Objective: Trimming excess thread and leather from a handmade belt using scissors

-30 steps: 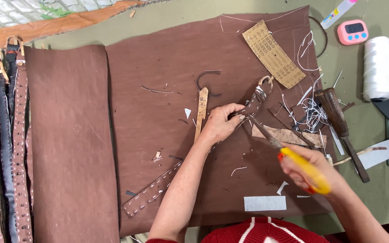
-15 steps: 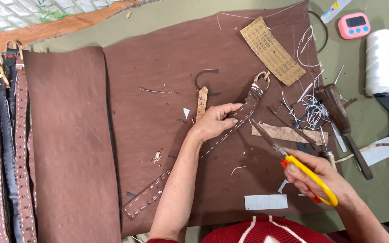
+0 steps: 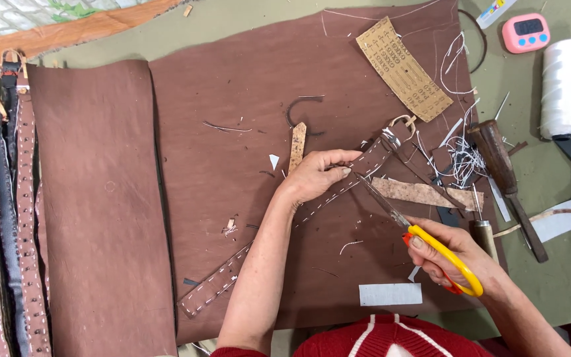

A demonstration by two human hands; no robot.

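1. Left hand pinched on a stitched brown strap near its middle, fingertips pressed just beside the blade tips; strap laid diagonally on a brown leather sheet, from a metal buckle at 1 o'clock down to a loose end at 7 o'clock.
2. Right hand clenched through the yellow loops of the scissors, blades aimed toward 10 o'clock, tips touching or nearly touching the strap edge; whether parted or closed, too fine to tell.
3. Likely risk: nicked fingertips, caused by blades closing so close to the pinching fingers.
4. Likely risk: cut stitching or gouged strap instead of a stray thread, caused by tips lying right along the white stitch line.
5. Likely risk: strap slid under the blades, caused by the long free end at 7 o'clock left unweighted.
6. Clutter at 3 o'clock of the scissors: wooden-handled tool, tangle of white thread scraps, cork-coloured strip; possibly snagged by the right wrist on withdrawal.
7. Farther off on the green bench: white thread spool and pink timer at 2 o'clock; finished belts hung at 9 o'clock.
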